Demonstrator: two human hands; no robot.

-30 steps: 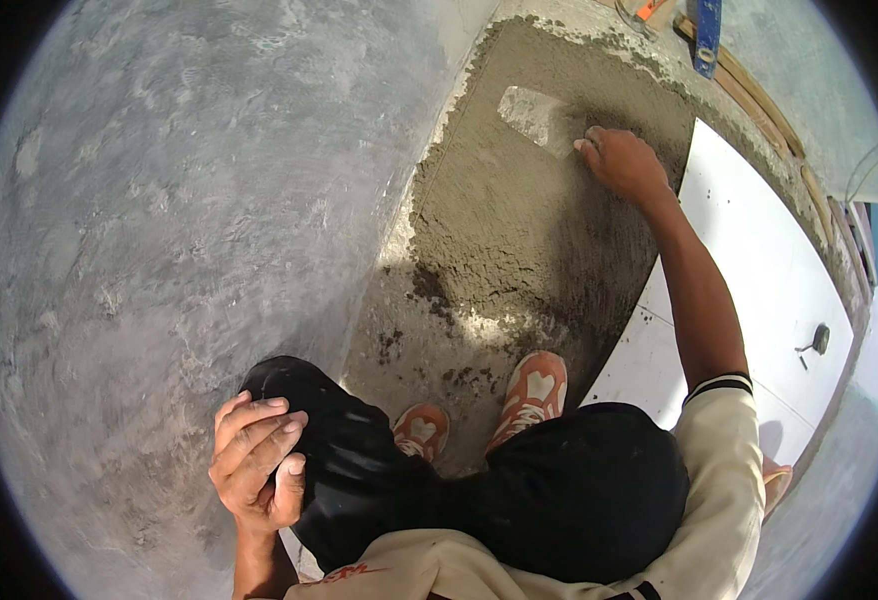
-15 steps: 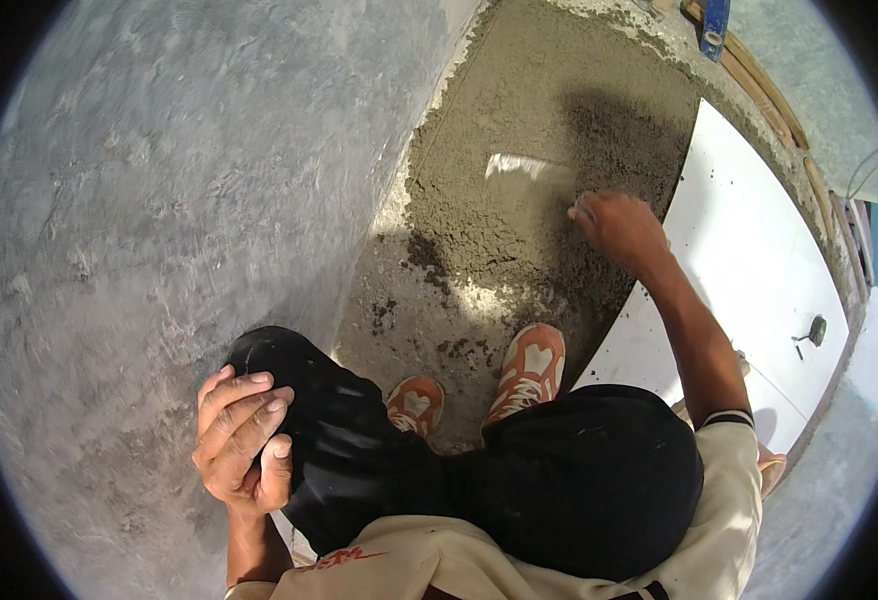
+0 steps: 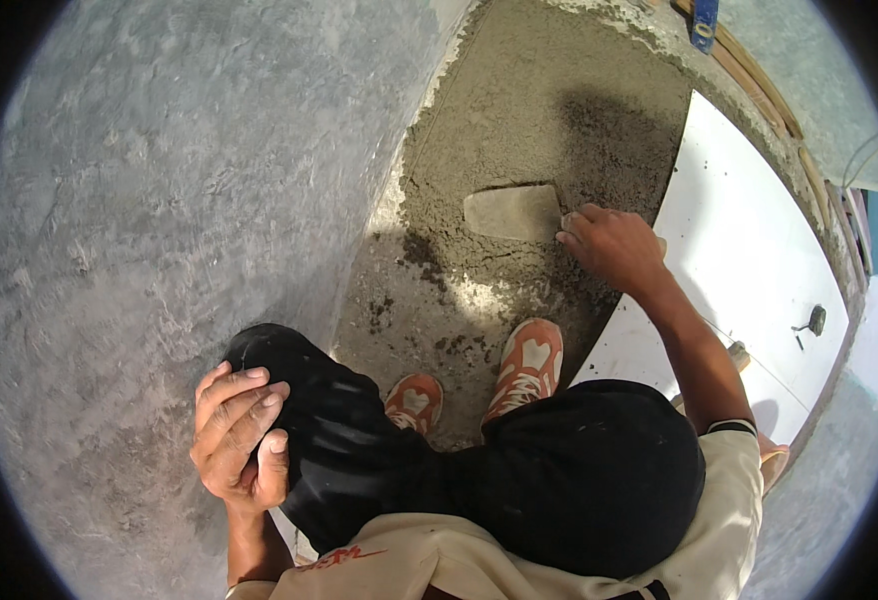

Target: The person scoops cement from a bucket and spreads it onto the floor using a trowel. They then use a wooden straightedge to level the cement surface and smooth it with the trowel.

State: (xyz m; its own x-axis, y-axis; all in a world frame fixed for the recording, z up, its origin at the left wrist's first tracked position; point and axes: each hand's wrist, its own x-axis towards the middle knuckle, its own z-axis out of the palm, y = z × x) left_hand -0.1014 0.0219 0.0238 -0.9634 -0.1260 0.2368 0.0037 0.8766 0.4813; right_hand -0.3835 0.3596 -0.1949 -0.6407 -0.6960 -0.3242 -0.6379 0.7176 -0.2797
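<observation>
My right hand [image 3: 611,243] is closed around the handle of a trowel. The trowel's broad blade [image 3: 513,213] lies nearly flat on the bed of wet grey mortar [image 3: 529,70], pointing left, with a rounded end. Most of the handle is hidden by my fingers. My left hand [image 3: 240,432] rests against my left knee, fingers loosely bent and thumb apart, with nothing seen in it. Close to the right of the working hand lies the white tile [image 3: 734,215], speckled with mortar crumbs.
A grey plastered wall [image 3: 189,180] rises along the left. My shoes [image 3: 532,362] stand on rough floor at the mortar's near edge. A small dark object [image 3: 816,320] sits on the tiles at the right. Wooden strips [image 3: 749,75] and a blue tool [image 3: 703,25] lie at the far right.
The trowel blade has come slightly nearer and left, and its face has turned from a bright tilted edge to lying flatter. My left hand has stayed by the knee.
</observation>
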